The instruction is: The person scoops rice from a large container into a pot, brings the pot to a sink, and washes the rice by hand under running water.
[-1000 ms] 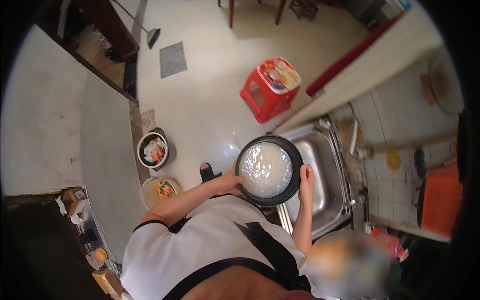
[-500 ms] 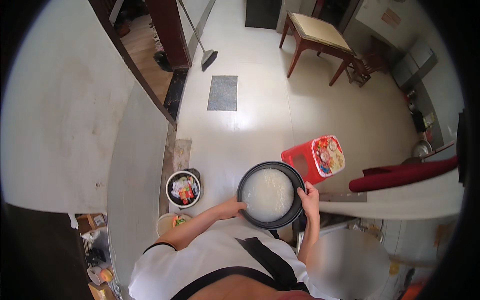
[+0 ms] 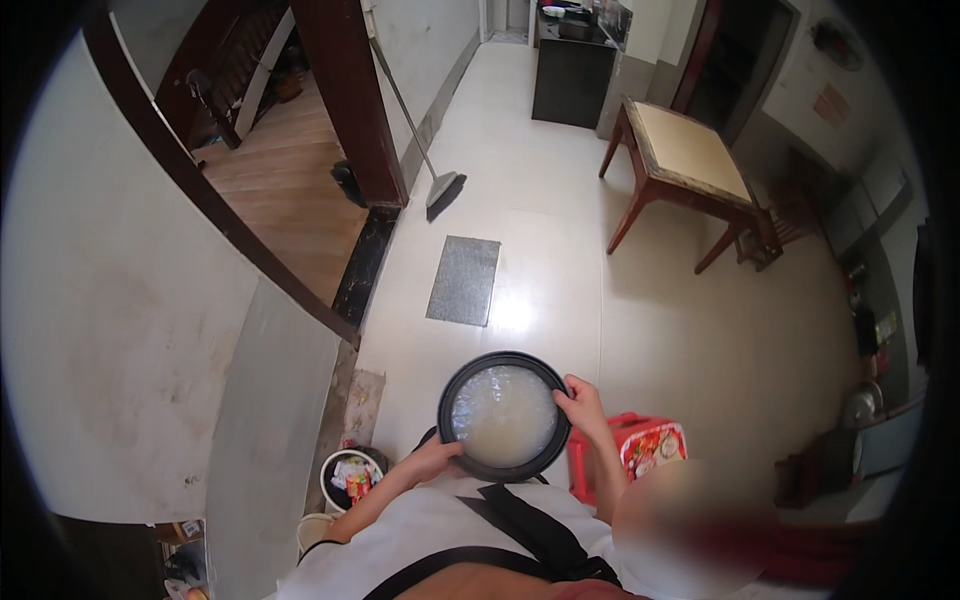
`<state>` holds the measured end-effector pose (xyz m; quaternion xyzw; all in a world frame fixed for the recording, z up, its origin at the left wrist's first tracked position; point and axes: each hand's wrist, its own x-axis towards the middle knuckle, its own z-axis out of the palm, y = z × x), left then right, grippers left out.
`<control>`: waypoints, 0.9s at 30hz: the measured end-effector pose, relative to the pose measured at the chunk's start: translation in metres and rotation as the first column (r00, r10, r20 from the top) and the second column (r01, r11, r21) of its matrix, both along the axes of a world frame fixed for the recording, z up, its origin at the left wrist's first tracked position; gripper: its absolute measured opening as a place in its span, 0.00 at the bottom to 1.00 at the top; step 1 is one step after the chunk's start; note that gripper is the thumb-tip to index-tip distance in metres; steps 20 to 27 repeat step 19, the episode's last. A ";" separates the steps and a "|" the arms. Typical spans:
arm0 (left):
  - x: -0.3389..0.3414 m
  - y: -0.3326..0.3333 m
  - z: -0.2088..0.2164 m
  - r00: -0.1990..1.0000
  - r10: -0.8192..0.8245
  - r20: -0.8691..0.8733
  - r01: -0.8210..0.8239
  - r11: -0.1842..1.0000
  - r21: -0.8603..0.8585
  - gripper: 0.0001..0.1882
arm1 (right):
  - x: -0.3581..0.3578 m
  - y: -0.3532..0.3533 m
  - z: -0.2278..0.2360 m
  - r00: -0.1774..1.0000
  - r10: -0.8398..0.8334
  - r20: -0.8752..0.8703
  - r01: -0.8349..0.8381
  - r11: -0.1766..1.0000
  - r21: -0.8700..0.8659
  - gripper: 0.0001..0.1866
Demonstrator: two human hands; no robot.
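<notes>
I hold a black round cooking pot (image 3: 446,405) in front of my body with both hands. Cloudy, whitish water (image 3: 505,412) fills much of it, with pale rice grains showing through. My left hand (image 3: 435,458) grips the near left side, its thumb on the rim and its fingers hidden beneath. On the right side, my right hand (image 3: 582,407) is closed around the rim, thumb on top.
A red plastic stool (image 3: 655,447) stands close by on the right. To the left is a lined trash bin (image 3: 352,482) with waste. Ahead lie a grey mat (image 3: 464,281), a broom (image 3: 444,192) and a wooden table (image 3: 690,150). A blurred patch hides the lower right.
The view has tilted up and turned, showing more of the room ahead. Both hands still hold the pot, now farther left of the red stool. The water surface has shifted and fewer grains show.
</notes>
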<state>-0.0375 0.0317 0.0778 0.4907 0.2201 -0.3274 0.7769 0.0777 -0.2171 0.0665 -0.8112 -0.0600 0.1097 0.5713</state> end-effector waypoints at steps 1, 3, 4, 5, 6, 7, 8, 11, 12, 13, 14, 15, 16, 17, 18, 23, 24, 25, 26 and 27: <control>0.019 0.002 0.003 0.999 0.045 0.001 -0.045 0.999 0.011 0.21 | 0.026 0.009 0.002 0.999 0.020 -0.030 -0.019 1.000 0.017 0.13; 0.058 0.008 -0.006 0.994 0.107 -0.017 -0.107 0.994 -0.015 0.20 | 0.079 0.024 0.001 0.998 0.056 -0.040 -0.056 0.998 0.023 0.13; 0.080 0.013 -0.009 0.990 0.135 -0.027 -0.136 0.990 -0.028 0.19 | 0.105 0.031 -0.002 0.996 0.073 -0.046 -0.072 0.997 0.026 0.13; 0.103 0.017 -0.011 0.987 0.152 -0.049 -0.154 0.987 -0.047 0.19 | 0.133 0.037 -0.008 0.995 0.081 -0.050 -0.080 0.997 0.017 0.13; 0.127 0.023 -0.016 0.987 0.149 -0.060 -0.153 0.987 -0.053 0.19 | 0.160 0.043 -0.011 0.996 0.086 -0.028 -0.087 0.996 -0.017 0.13; 0.152 0.028 -0.024 0.987 0.143 -0.071 -0.148 0.987 -0.059 0.19 | 0.186 0.048 -0.015 0.996 0.089 -0.005 -0.089 0.995 -0.050 0.13; 0.180 0.033 -0.029 0.988 0.134 -0.082 -0.139 0.988 -0.066 0.19 | 0.212 0.052 -0.017 0.996 0.088 0.017 -0.087 0.993 -0.084 0.13; 0.271 0.049 -0.026 0.992 0.108 -0.064 -0.115 0.985 -0.130 0.23 | 0.287 0.063 -0.017 1.000 0.018 0.006 -0.017 0.998 -0.056 0.14; 0.309 0.053 -0.021 0.998 0.056 -0.033 -0.059 0.991 -0.116 0.24 | 0.314 0.061 -0.013 1.000 -0.017 0.011 0.018 0.998 -0.057 0.15; 0.342 0.059 -0.011 1.000 0.012 -0.020 -0.013 0.995 -0.098 0.24 | 0.337 0.063 -0.006 0.998 -0.054 -0.012 0.054 0.998 -0.018 0.15; 0.371 0.064 -0.006 0.999 -0.032 -0.005 0.032 0.996 -0.080 0.25 | 0.360 0.064 0.002 0.996 -0.090 -0.021 0.090 0.996 0.002 0.15; 0.398 0.073 -0.010 0.998 -0.065 0.011 0.065 0.995 -0.080 0.26 | 0.383 0.069 0.008 0.993 -0.111 -0.032 0.112 0.993 0.039 0.14; 0.425 0.077 -0.013 0.998 -0.063 0.010 0.063 0.995 -0.077 0.27 | 0.408 0.074 0.012 0.991 -0.129 -0.044 0.132 0.988 0.075 0.14; 0.454 0.079 -0.015 0.998 -0.059 0.009 0.059 0.995 -0.075 0.27 | 0.433 0.076 0.014 0.985 -0.165 -0.053 0.169 0.983 0.068 0.14; 0.482 0.083 -0.017 0.999 -0.051 0.008 0.052 0.996 -0.068 0.28 | 0.456 0.078 0.019 0.981 -0.191 -0.036 0.193 0.980 0.048 0.14; 0.512 0.092 -0.034 0.989 -0.146 0.035 0.149 0.983 -0.109 0.31 | 0.481 0.082 0.024 0.981 -0.187 -0.054 0.193 0.972 0.132 0.13; 0.512 0.092 -0.034 0.989 -0.146 0.035 0.149 0.983 -0.109 0.31 | 0.481 0.082 0.024 0.981 -0.187 -0.054 0.193 0.972 0.132 0.13; 0.512 0.092 -0.034 0.989 -0.146 0.035 0.149 0.983 -0.109 0.31 | 0.481 0.082 0.024 0.981 -0.187 -0.054 0.193 0.972 0.132 0.13; 0.512 0.092 -0.034 0.989 -0.146 0.035 0.149 0.983 -0.109 0.31 | 0.481 0.082 0.024 0.981 -0.187 -0.054 0.193 0.972 0.132 0.13; 0.512 0.092 -0.034 0.989 -0.146 0.035 0.149 0.983 -0.109 0.31 | 0.481 0.082 0.024 0.981 -0.187 -0.054 0.193 0.972 0.132 0.13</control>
